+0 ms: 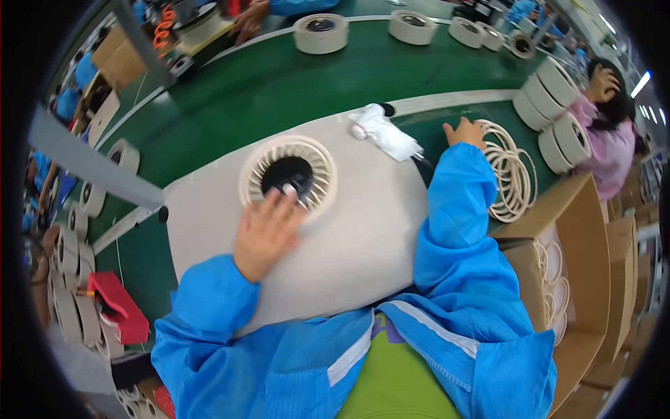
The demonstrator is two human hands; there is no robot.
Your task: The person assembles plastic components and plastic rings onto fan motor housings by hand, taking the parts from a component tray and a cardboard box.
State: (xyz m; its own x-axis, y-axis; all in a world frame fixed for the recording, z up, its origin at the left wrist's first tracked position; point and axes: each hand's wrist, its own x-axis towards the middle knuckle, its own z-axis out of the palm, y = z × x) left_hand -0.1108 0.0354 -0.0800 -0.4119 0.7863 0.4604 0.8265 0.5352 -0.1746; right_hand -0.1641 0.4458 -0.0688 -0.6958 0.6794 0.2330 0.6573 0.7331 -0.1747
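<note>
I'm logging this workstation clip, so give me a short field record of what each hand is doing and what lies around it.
left hand: flat on the cream round fan wheel, fingers at its black hub
right hand: on the pile of cream rings
surface: pale mat on a green belt
nearby: white cloth, cardboard box
belt: more fan wheels
</note>
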